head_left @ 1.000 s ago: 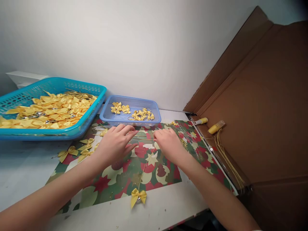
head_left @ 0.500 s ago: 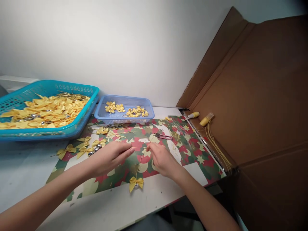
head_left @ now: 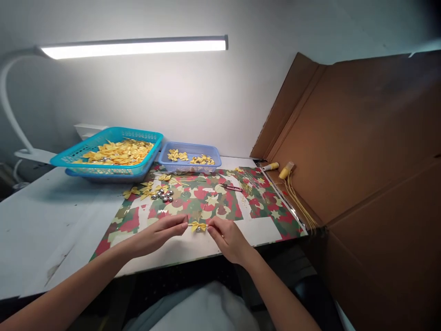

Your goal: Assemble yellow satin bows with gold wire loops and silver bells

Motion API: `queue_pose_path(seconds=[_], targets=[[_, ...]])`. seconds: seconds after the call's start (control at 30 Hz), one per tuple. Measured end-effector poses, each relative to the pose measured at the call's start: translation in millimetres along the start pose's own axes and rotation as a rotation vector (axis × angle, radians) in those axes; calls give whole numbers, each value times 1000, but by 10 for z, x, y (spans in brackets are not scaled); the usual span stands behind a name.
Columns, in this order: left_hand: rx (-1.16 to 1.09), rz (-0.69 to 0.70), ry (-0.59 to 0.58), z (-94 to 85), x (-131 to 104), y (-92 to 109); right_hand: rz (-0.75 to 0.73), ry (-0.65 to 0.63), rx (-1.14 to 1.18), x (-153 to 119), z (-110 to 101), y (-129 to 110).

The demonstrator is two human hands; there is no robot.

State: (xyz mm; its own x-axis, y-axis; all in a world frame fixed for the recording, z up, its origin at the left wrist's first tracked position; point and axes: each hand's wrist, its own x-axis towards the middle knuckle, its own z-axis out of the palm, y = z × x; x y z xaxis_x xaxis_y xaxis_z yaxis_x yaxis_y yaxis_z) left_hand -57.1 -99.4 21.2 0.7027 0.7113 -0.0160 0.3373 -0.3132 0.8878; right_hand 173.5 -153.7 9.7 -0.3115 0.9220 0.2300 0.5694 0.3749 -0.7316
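Near the table's front edge a yellow bow [head_left: 199, 226] with a small silver bell lies between my two hands. My left hand [head_left: 168, 230] pinches a thin yellow strand at the bow's left side. On the right side, my right hand [head_left: 222, 232] has its fingertips closed at the other end of the strand. A thin gold cord [head_left: 204, 209] runs up from the bow over the patterned sheet. Silver bells [head_left: 164, 196] and several loose yellow bows [head_left: 146, 189] lie beyond my left hand.
A turquoise basket [head_left: 103, 171] full of yellow bows stands at the back left, beside a smaller blue basket [head_left: 189, 165]. Small pink-handled snips [head_left: 232, 187] lie on the patterned sheet. Cardboard [head_left: 344, 151] rises on the right. A lit lamp [head_left: 138, 47] hangs above.
The view has tilted up and shifted left, bringing the lamp in. My hands have come down toward the front edge, to either side of the bow that hung below them.
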Motion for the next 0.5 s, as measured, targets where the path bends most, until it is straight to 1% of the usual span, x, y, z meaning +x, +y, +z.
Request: queue_pose_path(seconds=[0.03, 0.1, 0.17, 0.23, 0.3, 0.37, 0.43, 0.5], targets=[[19, 22, 37, 55, -31, -10, -40, 32, -53, -17, 48, 15], [128, 86, 146, 169, -68, -40, -91, 113, -170, -33, 149, 48], [258, 140, 264, 284, -80, -80, -80, 176, -255, -30, 250, 69], [281, 155, 320, 398, -83, -121, -60, 197, -238, -20, 350, 66], [165, 144, 337, 502, -92, -151, -53, 220, -100, -12, 458, 43], [-22, 127, 393, 582, -109, -176, -21, 276, 115, -4, 581, 13], [-221, 115, 433, 621, -127, -213, 48, 335, 320, 13, 713, -14], [-451, 87, 488, 621, -132, -268, 100, 357, 452, 49, 827, -41]])
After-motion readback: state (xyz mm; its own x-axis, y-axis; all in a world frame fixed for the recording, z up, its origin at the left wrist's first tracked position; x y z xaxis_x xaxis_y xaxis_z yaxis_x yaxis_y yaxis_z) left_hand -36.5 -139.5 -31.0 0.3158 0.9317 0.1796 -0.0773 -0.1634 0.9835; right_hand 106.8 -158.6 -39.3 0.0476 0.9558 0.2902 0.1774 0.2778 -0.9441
